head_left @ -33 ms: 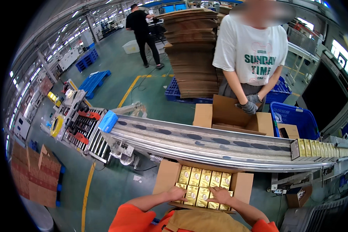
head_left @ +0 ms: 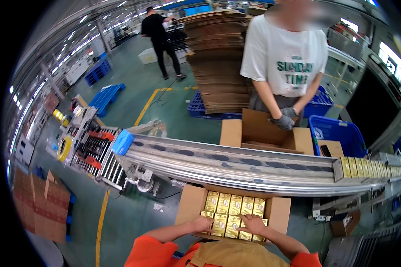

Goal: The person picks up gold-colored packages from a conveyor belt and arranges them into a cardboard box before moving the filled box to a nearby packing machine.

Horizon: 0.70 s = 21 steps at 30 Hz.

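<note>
An open brown carton (head_left: 279, 214) stands right in front of me, below the conveyor's near edge. Packed inside it are two rows of small gold boxes (head_left: 223, 203), printed faces up. My left hand (head_left: 202, 223) rests at the left end of the nearer row, fingers stretched over the box tops. At that row's right part lies my right hand (head_left: 254, 224), its fingers spread and touching the boxes. A couple of gold boxes (head_left: 226, 225) show uncovered between my hands. Some boxes beneath the hands are partly hidden.
A metal conveyor (head_left: 236, 167) crosses beyond the carton, with a row of gold boxes (head_left: 370, 168) at its right end. Across it, a co-worker's gloved hands (head_left: 283, 119) are over another open carton (head_left: 232, 132). A blue crate (head_left: 338, 124) and stacked flat cardboard (head_left: 216, 62) stand beyond.
The whole view has shifted slightly. My hands keep their places on the gold boxes, and the co-worker's gloved hands stay over the other carton.
</note>
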Each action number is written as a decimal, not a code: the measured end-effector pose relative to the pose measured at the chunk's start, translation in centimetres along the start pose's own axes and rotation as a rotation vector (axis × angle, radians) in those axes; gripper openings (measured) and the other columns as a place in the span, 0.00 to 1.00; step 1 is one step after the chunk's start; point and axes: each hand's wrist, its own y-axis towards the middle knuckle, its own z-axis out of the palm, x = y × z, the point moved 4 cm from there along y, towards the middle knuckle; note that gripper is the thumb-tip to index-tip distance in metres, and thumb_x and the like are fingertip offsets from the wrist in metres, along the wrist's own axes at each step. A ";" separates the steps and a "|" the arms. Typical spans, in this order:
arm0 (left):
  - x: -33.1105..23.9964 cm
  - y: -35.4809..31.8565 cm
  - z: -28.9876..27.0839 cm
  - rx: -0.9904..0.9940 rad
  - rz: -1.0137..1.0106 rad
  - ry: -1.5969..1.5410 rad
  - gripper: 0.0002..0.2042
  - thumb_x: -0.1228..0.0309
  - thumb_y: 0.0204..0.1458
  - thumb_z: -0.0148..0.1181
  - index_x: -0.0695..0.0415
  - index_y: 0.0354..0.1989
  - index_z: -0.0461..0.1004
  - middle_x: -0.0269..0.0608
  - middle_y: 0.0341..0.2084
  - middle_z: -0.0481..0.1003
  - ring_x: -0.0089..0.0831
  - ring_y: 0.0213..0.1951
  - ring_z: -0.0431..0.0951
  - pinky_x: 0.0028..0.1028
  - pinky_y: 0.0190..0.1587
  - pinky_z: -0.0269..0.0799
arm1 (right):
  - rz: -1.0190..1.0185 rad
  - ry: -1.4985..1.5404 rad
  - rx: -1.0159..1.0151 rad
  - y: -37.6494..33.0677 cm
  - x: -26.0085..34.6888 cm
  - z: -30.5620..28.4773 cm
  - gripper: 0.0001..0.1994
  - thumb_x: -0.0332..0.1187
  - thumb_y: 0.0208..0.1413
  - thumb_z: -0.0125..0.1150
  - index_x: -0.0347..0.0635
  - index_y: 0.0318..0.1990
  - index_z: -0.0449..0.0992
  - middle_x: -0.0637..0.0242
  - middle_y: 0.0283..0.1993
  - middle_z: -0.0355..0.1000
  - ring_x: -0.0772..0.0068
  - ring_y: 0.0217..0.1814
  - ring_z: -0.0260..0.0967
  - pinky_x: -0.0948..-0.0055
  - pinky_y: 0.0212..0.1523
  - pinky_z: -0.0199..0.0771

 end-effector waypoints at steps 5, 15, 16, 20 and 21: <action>-1.4 0.4 -4.4 0.278 -0.162 -0.024 0.26 0.43 0.48 0.54 0.58 0.29 0.71 0.46 0.26 0.75 0.44 0.33 0.77 0.40 0.34 0.72 | -0.038 0.225 -0.306 -2.7 -1.8 -5.6 0.34 0.52 0.51 0.57 0.38 0.59 0.60 0.50 0.43 0.68 0.47 0.43 0.67 0.55 0.44 0.67; -15.1 14.9 -15.5 -0.184 -0.008 -0.477 0.13 0.61 0.50 0.62 0.60 0.33 0.75 0.41 0.20 0.74 0.28 0.22 0.76 0.25 0.26 0.70 | 1.020 -0.350 -1.104 -28.1 -34.0 -28.9 0.19 0.41 0.52 0.61 0.33 0.41 0.71 0.48 0.41 0.70 0.49 0.43 0.66 0.59 0.45 0.68; -16.0 16.3 -15.8 -0.201 -0.011 -0.518 0.13 0.62 0.50 0.62 0.61 0.33 0.75 0.40 0.20 0.74 0.27 0.22 0.75 0.24 0.25 0.70 | 1.094 -0.355 -1.039 -30.2 -36.9 -29.7 0.21 0.45 0.52 0.60 0.32 0.41 0.71 0.47 0.42 0.70 0.48 0.44 0.67 0.58 0.46 0.68; -18.3 19.7 -16.5 -0.226 -0.069 -0.650 0.12 0.64 0.51 0.61 0.61 0.34 0.75 0.38 0.21 0.74 0.22 0.22 0.75 0.22 0.25 0.68 | 1.331 -0.347 -0.789 -34.2 -44.8 -31.6 0.35 0.60 0.50 0.53 0.27 0.44 0.71 0.43 0.46 0.69 0.47 0.48 0.67 0.57 0.49 0.68; -18.7 20.2 -16.8 -0.217 -0.093 -0.677 0.12 0.64 0.52 0.61 0.61 0.35 0.75 0.38 0.21 0.75 0.21 0.21 0.75 0.21 0.25 0.68 | 1.314 -0.331 -0.748 -34.5 -46.3 -31.6 0.38 0.63 0.49 0.53 0.26 0.45 0.71 0.42 0.47 0.68 0.46 0.49 0.67 0.57 0.50 0.68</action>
